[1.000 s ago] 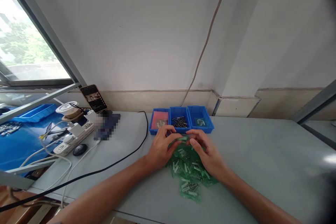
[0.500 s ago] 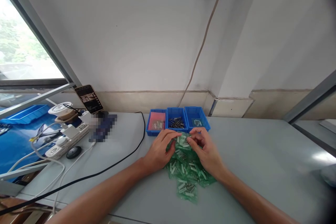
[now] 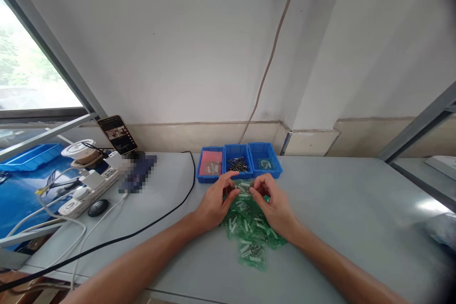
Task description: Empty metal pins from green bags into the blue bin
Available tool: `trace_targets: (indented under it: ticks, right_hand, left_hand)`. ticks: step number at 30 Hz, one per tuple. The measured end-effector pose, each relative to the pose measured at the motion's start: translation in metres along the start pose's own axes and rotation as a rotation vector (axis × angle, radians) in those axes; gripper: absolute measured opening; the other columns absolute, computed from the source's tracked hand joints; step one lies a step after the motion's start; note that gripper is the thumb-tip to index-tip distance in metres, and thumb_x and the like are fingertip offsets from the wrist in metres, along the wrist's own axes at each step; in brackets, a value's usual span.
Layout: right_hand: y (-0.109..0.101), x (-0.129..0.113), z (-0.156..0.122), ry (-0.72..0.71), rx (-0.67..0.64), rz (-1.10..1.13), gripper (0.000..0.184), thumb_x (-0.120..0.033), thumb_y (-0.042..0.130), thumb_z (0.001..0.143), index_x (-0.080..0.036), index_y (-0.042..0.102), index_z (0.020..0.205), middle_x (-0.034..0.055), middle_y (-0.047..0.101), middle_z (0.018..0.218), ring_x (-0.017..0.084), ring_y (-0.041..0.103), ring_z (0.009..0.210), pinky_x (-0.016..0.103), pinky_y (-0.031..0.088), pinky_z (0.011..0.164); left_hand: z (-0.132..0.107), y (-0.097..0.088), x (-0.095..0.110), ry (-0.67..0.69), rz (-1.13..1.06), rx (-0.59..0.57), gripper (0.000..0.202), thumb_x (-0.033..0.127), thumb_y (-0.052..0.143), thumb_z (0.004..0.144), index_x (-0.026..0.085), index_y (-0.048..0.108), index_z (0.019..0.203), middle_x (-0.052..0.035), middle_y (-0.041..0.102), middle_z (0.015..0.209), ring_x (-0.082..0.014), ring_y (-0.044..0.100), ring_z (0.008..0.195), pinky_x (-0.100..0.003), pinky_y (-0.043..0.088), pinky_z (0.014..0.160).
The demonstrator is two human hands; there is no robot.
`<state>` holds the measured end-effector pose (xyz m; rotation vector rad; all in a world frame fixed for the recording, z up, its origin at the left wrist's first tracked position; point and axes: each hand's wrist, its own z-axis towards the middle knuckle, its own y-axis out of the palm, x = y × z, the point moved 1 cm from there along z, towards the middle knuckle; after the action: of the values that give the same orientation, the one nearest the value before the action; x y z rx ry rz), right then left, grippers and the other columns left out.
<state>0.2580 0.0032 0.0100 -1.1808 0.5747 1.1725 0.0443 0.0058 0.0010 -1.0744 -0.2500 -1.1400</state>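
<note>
Over a smooth pale-grey counter (image 3: pixel 338 218), the left hand (image 3: pixel 213 203) and right hand (image 3: pixel 277 205) pinch opposite sides of a small translucent green plastic packet (image 3: pixel 243 187). Loosely piled green packets (image 3: pixel 246 223) holding white rod-like pieces (image 3: pixel 245 248) lie beneath; three blue rectangular plastic bins (image 3: pixel 209 179) stand just beyond.

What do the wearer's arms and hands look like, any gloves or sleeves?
Left hand and right hand are ungloved, with no rings visible on the fingers. Left forearm and right forearm show no sleeve, watch, band or marking as far as the picture reaches. Nail detail is too small to tell.
</note>
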Motion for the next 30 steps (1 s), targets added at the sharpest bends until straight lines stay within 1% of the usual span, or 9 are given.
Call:
trace_targets:
  ticks: [3, 6, 8, 10, 12, 18, 24, 27, 30]
  right_hand:
    - [-0.002, -0.002, 0.001, -0.019, -0.004, 0.01, 0.012, -0.035, 0.052, 0.106, -0.026, 0.055, 0.1, -0.0001, 0.06, 0.089, 0.018, 0.055, 0.076, 0.031, 0.045, 0.071]
    - [-0.004, -0.003, 0.001, -0.026, -0.03, 0.013, 0.015, -0.03, 0.048, 0.105, -0.026, 0.061, 0.11, 0.0015, 0.064, 0.094, 0.019, 0.057, 0.078, 0.031, 0.047, 0.073]
    - [-0.005, -0.001, 0.0, -0.015, -0.04, 0.026, 0.02, -0.025, 0.045, 0.104, -0.026, 0.063, 0.115, 0.002, 0.066, 0.096, 0.019, 0.057, 0.077, 0.031, 0.047, 0.072]
    - [-0.004, 0.001, 0.0, -0.017, -0.056, 0.027, 0.023, -0.023, 0.043, 0.104, -0.025, 0.063, 0.114, 0.0023, 0.068, 0.095, 0.019, 0.058, 0.076, 0.031, 0.047, 0.069]
    - [-0.003, 0.001, -0.001, -0.037, -0.057, -0.005, 0.021, -0.026, 0.044, 0.105, -0.025, 0.063, 0.113, 0.0032, 0.068, 0.096, 0.02, 0.059, 0.079, 0.032, 0.047, 0.07]
    - [-0.003, -0.002, -0.004, -0.069, 0.009, -0.029, 0.023, -0.031, 0.053, 0.104, -0.028, 0.054, 0.126, 0.0058, 0.064, 0.108, 0.02, 0.058, 0.077, 0.03, 0.047, 0.062]
    - [-0.003, -0.003, -0.004, -0.147, -0.12, -0.112, 0.041, -0.031, 0.059, 0.103, -0.034, 0.053, 0.143, 0.0067, 0.061, 0.116, 0.02, 0.059, 0.081, 0.033, 0.053, 0.066]
    - [-0.004, -0.006, -0.001, -0.191, -0.115, -0.142, 0.018, -0.034, 0.055, 0.106, -0.029, 0.066, 0.12, 0.0067, 0.063, 0.109, 0.022, 0.06, 0.089, 0.036, 0.052, 0.077]
    - [-0.005, -0.006, 0.001, -0.163, -0.054, -0.143, 0.028, -0.037, 0.049, 0.109, -0.025, 0.062, 0.088, 0.0028, 0.059, 0.086, 0.022, 0.057, 0.083, 0.035, 0.048, 0.078]
  left_hand:
    - [0.0, -0.001, 0.003, 0.116, 0.041, -0.01, 0.037, 0.021, 0.035, 0.112, 0.024, 0.05, 0.146, -0.0067, 0.066, 0.11, -0.0193, 0.062, 0.097, -0.035, 0.054, 0.091]
    - [0.002, -0.003, 0.005, 0.188, 0.083, -0.002, 0.037, 0.018, 0.04, 0.109, 0.022, 0.052, 0.144, -0.011, 0.062, 0.123, -0.0224, 0.06, 0.11, -0.038, 0.053, 0.095]
    - [0.003, -0.004, 0.006, 0.177, 0.122, 0.043, 0.026, 0.023, 0.05, 0.107, 0.02, 0.06, 0.131, -0.0103, 0.063, 0.116, -0.023, 0.059, 0.106, -0.036, 0.052, 0.09]
    - [0.005, -0.004, 0.007, 0.164, 0.166, 0.098, 0.015, 0.028, 0.053, 0.108, 0.018, 0.064, 0.104, -0.0062, 0.061, 0.096, -0.0212, 0.056, 0.092, -0.034, 0.049, 0.082]
    - [0.005, -0.005, 0.009, 0.148, 0.186, 0.126, 0.028, 0.031, 0.05, 0.11, 0.018, 0.057, 0.086, -0.0026, 0.054, 0.082, -0.0191, 0.05, 0.081, -0.032, 0.045, 0.077]
    - [0.005, -0.005, 0.013, 0.056, 0.134, 0.083, 0.035, 0.032, 0.04, 0.112, 0.02, 0.045, 0.079, -0.0001, 0.048, 0.078, -0.0174, 0.045, 0.075, -0.03, 0.04, 0.073]
    - [0.005, -0.004, 0.008, 0.004, 0.094, 0.033, 0.04, 0.035, 0.042, 0.112, 0.02, 0.044, 0.075, 0.0004, 0.049, 0.075, -0.0173, 0.046, 0.074, -0.03, 0.039, 0.071]
    - [0.004, -0.005, 0.011, 0.034, 0.059, 0.012, 0.039, 0.032, 0.039, 0.113, 0.018, 0.055, 0.08, -0.0018, 0.055, 0.08, -0.0179, 0.051, 0.079, -0.032, 0.043, 0.078]
    - [0.003, -0.008, 0.015, 0.113, 0.031, 0.019, 0.033, 0.026, 0.038, 0.112, 0.018, 0.066, 0.098, -0.0071, 0.061, 0.099, -0.0199, 0.058, 0.097, -0.036, 0.048, 0.091]
